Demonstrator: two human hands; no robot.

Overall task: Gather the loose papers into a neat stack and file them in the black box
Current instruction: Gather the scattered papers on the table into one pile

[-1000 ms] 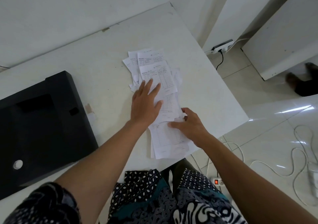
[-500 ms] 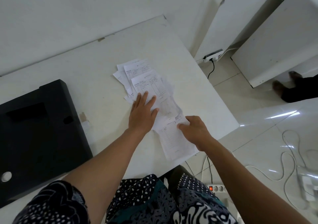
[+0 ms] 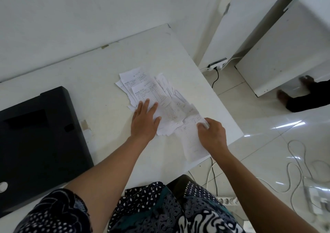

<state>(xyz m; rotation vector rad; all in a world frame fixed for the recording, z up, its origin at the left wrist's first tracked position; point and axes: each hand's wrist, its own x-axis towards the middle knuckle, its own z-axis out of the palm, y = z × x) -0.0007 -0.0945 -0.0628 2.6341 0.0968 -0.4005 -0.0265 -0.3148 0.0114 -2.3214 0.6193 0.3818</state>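
White papers [image 3: 160, 96]: loose, overlapping, fanned across the table's right half.
Left hand [image 3: 145, 120]: flat, fingers spread, pressing the pile, grasping nothing.
Right hand [image 3: 212, 134]: pinching the nearest sheet's edge.
Black box [image 3: 41, 143]: far left, apart from the papers.
Table [image 3: 107, 68]: white.

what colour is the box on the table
Black, matte, seen clearly in the head view, left of the papers.
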